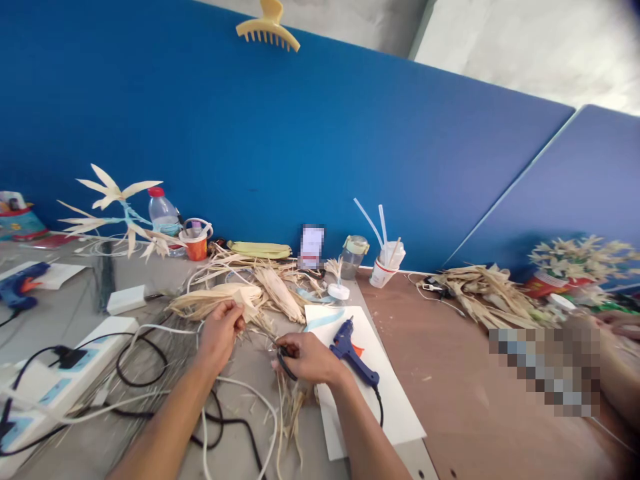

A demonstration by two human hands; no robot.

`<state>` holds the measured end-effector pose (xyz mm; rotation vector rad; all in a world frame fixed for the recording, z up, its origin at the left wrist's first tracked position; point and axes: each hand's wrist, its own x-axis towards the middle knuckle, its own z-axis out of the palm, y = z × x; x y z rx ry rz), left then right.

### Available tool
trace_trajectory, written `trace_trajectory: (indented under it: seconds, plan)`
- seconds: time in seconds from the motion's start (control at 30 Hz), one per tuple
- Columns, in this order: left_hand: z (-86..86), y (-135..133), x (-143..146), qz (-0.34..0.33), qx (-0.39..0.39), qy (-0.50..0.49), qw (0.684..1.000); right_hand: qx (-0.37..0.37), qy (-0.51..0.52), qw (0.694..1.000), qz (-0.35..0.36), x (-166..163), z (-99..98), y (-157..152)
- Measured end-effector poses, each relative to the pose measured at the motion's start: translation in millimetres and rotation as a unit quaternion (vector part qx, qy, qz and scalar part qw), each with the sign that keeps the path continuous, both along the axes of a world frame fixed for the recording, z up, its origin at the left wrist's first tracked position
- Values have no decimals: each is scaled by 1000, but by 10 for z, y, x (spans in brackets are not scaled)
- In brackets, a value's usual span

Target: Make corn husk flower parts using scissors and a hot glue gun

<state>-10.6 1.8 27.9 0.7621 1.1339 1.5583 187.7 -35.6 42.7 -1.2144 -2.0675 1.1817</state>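
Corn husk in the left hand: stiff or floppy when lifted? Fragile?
The corn husk looks thin, dry and papery, so probably very light and somewhat floppy past the left hand. Its long ribbed strips suggest it would likely split lengthwise or crack if squeezed. Loose shreds near the right hand hint that it frays easily.
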Motion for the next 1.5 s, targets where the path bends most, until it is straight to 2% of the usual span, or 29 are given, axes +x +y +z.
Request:
trace_trajectory:
  seconds: [0.17, 0.33, 0.5, 0.73, 1.07, 1.5]
  plan:
    - [-12, -17, 55, -13, -1, 18, 1000, 8, 12, 1000, 7, -96, -41, 12]
    - [-48, -24, 105, -34, -10, 18, 999, -36, 59, 997, -22, -161, -142, 25]
    - [-73, -23, 111, -58, -20, -45, 997, -86, 117, 989, -30, -202, -198, 43]
    - [-16, -37, 99, -89, -19, -112, 990, -170, 172, 969, -46, -200, -168, 61]
    - [-38, -36, 113, -86, -14, -13, 996, -184, 172, 967, -44, -220, -73, 13]
    - [-34, -43, 102, -95, -13, -9, 995, -195, 207, 958, -41, -227, -77, 15]
